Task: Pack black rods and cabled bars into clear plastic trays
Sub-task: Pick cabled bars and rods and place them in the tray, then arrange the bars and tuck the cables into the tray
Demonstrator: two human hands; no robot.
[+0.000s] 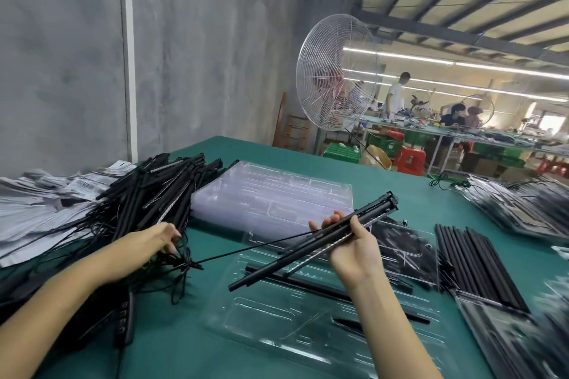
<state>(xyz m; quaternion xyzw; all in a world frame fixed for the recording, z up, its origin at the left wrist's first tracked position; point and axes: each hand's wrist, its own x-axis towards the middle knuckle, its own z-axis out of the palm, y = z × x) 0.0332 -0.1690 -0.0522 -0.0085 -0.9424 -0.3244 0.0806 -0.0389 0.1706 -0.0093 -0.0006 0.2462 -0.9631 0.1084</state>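
The right hand (354,252) is clamping thumb and fingers around a bundle of cabled bars (378,209), holding it slanted above an open clear tray (246,326). A cable is trailing from the bundle toward the left hand (166,240), whose fingers are curling into the tangled cables at the edge of the pile of cabled bars (160,191). Packing is looking barely begun on this tray: one black rod (311,286) is lying in it and most of its slots are showing bare. A stack of clear trays (271,194) and a row of black rods (480,268) are waiting. All of it is sitting on a green counter (409,200) beside a grey wall, with a wire-guarded fan (337,74) and a busy workshop behind.
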